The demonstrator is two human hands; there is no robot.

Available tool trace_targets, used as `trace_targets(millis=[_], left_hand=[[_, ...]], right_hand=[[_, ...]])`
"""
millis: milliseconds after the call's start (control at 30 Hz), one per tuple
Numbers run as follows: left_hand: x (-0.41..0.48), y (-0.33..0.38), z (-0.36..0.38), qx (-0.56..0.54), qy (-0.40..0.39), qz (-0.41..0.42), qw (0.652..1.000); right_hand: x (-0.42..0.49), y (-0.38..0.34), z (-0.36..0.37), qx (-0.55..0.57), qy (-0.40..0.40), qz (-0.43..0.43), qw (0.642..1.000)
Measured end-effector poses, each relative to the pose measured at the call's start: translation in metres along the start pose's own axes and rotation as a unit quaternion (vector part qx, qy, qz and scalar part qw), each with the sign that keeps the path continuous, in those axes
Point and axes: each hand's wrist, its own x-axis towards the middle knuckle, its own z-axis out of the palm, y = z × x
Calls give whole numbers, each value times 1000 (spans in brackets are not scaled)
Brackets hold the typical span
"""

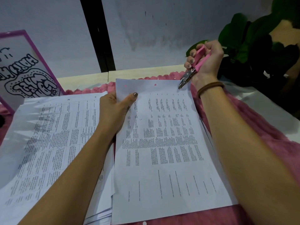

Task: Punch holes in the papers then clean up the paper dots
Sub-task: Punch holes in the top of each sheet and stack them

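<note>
A printed sheet lies lifted at the centre, with two punched holes along its far edge. My left hand pinches its left edge, thumb on top. My right hand grips a pink-handled hole punch, and the metal jaws sit over the sheet's far right corner. A spread pile of punched printed papers lies on the left. A few white paper dots lie on the pink fluffy mat, near the front edge and behind the sheet.
A purple-framed board with black lettering leans at the back left. A dark green leafy plant stands at the back right beside my right hand. A white wall with a black strip rises behind the pale tabletop.
</note>
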Motion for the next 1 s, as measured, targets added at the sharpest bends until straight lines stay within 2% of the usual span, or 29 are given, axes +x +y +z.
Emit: trace_targets(millis=[633, 700, 800, 1000], left_hand=[[4, -5, -1, -18, -3, 9, 1000], [4, -7, -1, -11, -5, 12, 1000], [6, -9, -2, -2, 4, 11, 1000], [4, -10, 0, 27, 13, 14, 999]], right_hand=[[5, 7, -2, 17, 88, -14, 996], [5, 5, -4, 11, 56, -3, 998], [5, 3, -6, 9, -57, 32, 998], [4, -2, -11, -14, -215, 96, 972]])
